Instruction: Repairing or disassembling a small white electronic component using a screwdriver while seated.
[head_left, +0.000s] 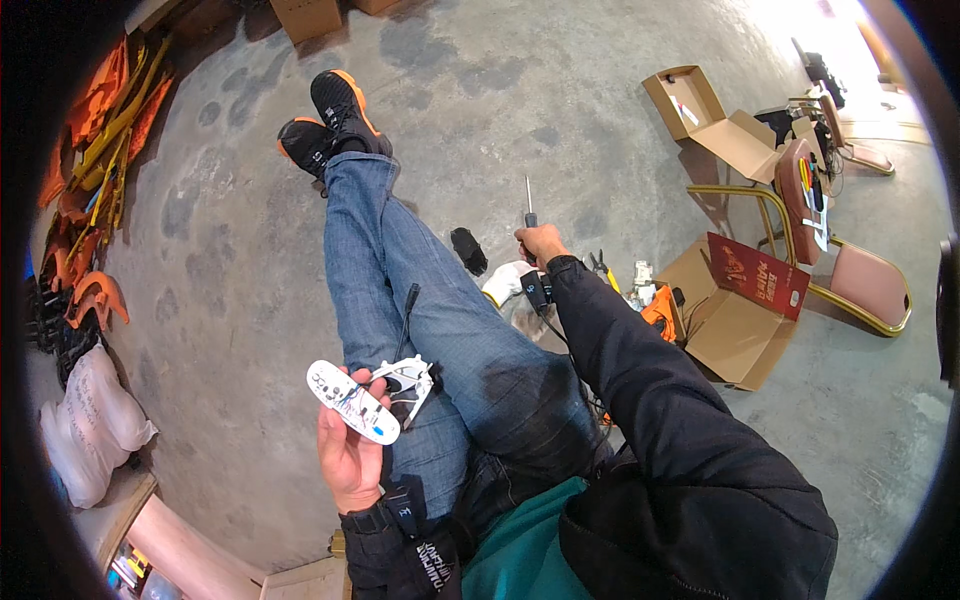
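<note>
My left hand (350, 462) grips a white oval plastic housing (340, 392) above my thighs. Its inner face is turned up and shows thin wires and small dark parts. Against my jeans, just beside those fingers, rests a white open plastic frame (412, 374). A black cable (408, 318) lies across my leg near it. Out to the right, my right arm is stretched away from my lap. The right hand (543, 243) is closed around the dark handle of a screwdriver (529, 200), its metal shaft pointing away from me.
Below my right hand are a white glove (505, 285) and a black cloth-like item (468, 251). Pliers (601, 268) and an orange item (658, 312) lie by an open red-lidded box (740, 335). Farther right are a chair (870, 285) and an open cardboard box (690, 100). White bags (95, 425) sit at left.
</note>
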